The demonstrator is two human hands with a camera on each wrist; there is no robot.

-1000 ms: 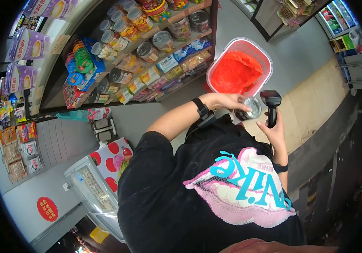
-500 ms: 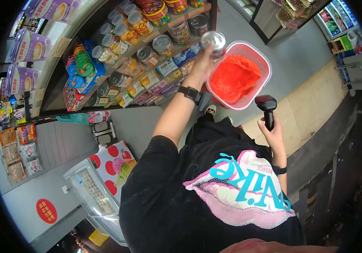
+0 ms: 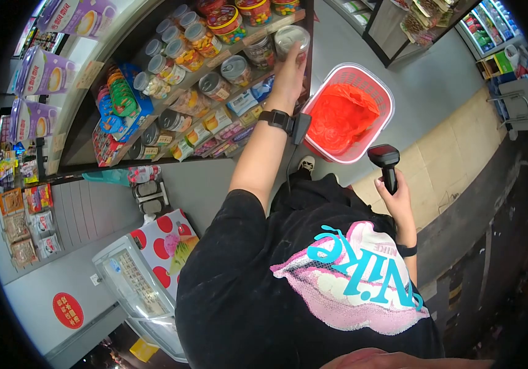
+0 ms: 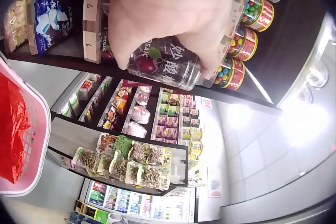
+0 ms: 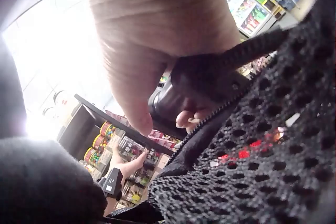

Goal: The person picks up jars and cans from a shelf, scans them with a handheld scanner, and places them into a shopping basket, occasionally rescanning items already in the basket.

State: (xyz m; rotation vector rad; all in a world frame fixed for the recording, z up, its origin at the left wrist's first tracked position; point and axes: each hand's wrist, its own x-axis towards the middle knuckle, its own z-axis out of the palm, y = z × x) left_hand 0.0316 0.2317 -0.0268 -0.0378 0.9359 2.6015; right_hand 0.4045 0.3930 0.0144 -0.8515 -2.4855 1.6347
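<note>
At the far shelf (image 3: 239, 46) I see the left hand (image 3: 290, 67) grasping 1 clear snack jar (image 3: 291, 38), not yet released; the right hand (image 3: 393, 194) clenches the barcode scanner (image 3: 385, 161).

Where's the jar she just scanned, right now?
In the head view the jar is in the left hand, up at the shelf beside the candy tubs, left of the red basket.

Can (image 4: 167, 66) top hidden under fingers (image 4: 207, 50); scanner (image 5: 199, 90) blurred.
</note>
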